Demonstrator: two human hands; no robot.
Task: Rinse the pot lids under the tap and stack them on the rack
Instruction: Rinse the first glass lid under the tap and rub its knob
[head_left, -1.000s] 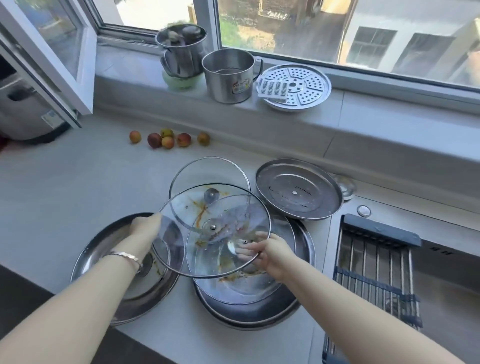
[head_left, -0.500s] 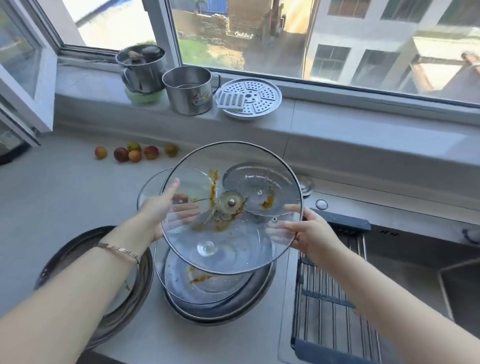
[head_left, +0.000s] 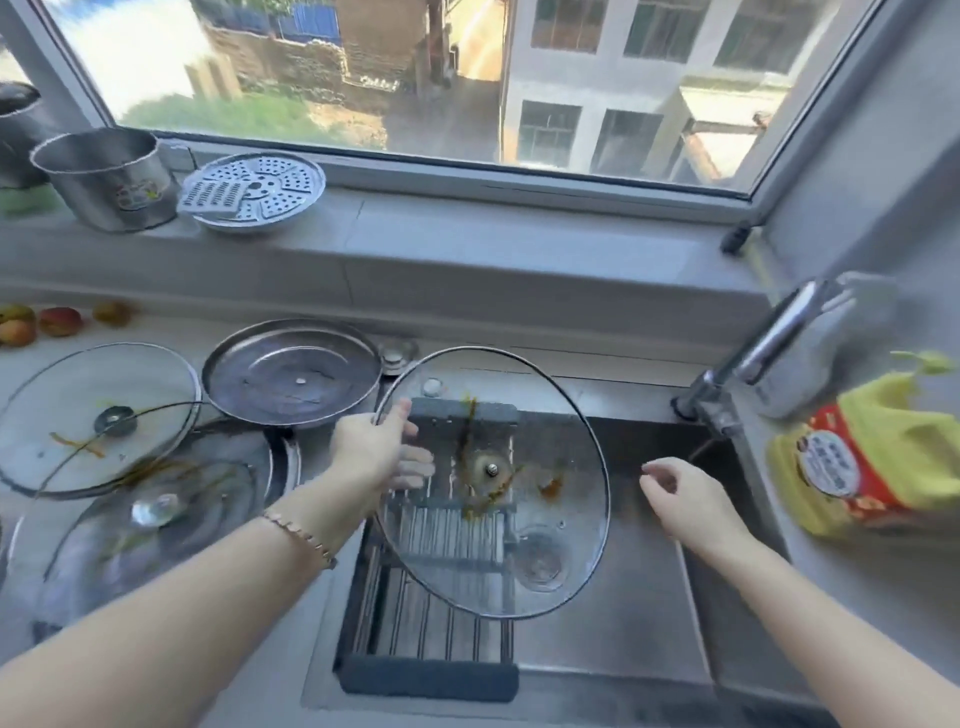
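Barely begun: the left grip (head_left: 374, 452) pinches the rim of a stained glass lid (head_left: 535, 499) above the sink rack (head_left: 426, 678), the right grip (head_left: 685, 499) hangs loosely curled and empty, and other dirty lids (head_left: 93, 415) wait on the worktop (head_left: 166, 325)

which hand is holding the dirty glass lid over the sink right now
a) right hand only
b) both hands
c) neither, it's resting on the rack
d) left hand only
D: the left hand grips the rim of the glass lid and holds it up tilted, while the right hand is clear of the lid's right edge and holds nothing.
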